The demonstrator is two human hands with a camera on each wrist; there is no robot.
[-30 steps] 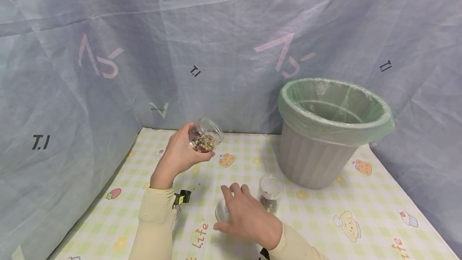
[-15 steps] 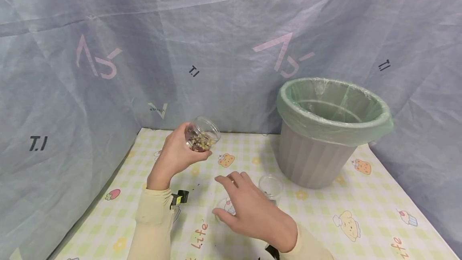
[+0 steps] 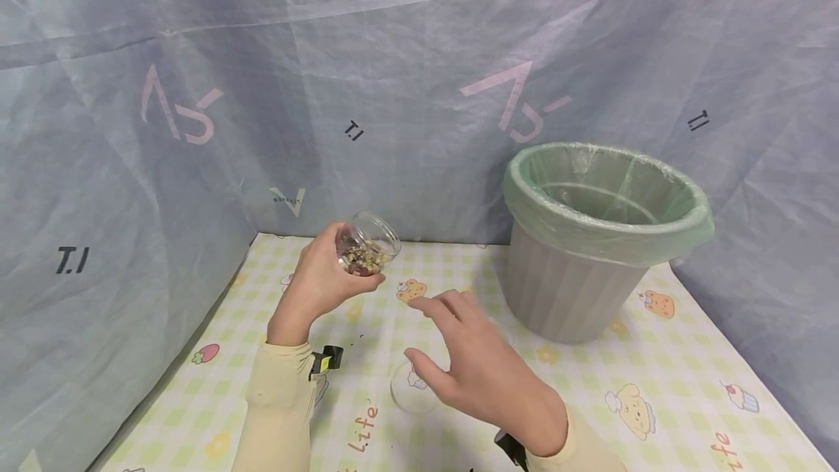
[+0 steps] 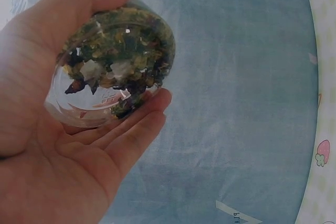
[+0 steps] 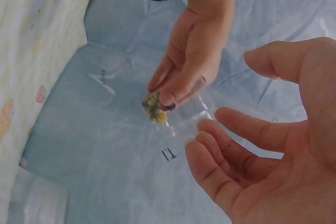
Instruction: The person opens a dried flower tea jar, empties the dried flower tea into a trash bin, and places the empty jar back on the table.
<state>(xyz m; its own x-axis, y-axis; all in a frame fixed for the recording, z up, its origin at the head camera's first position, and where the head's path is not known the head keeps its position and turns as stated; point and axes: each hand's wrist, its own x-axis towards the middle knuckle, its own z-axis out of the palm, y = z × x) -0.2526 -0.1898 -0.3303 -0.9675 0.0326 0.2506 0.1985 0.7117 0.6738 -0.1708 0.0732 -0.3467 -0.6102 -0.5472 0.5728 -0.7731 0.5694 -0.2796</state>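
My left hand [image 3: 321,279] grips a clear plastic jar [image 3: 368,246] above the far left part of the table. The jar is tilted, its open mouth facing right. Dried bits [image 4: 123,51], yellow, green and dark, lie inside; the left wrist view looks through the jar's base. My right hand [image 3: 481,363] hangs over the middle of the table, thumb and fingers spread, holding nothing. Just left of and below its thumb, a clear round lid [image 3: 408,395] lies on the tablecloth. A second clear jar is almost wholly hidden behind the right hand.
A grey bin [image 3: 570,282] with a green liner [image 3: 609,239] stands at the back right. Blue-grey cloth [image 3: 406,93] hangs behind and at both sides. The patterned tablecloth [image 3: 577,421] covers the table, with a few dark specks [image 3: 357,341] left of centre.
My right hand has risen off the lid and moved up and to the right, uncovering the lid and covering the second jar. The left hand with its jar has barely moved.
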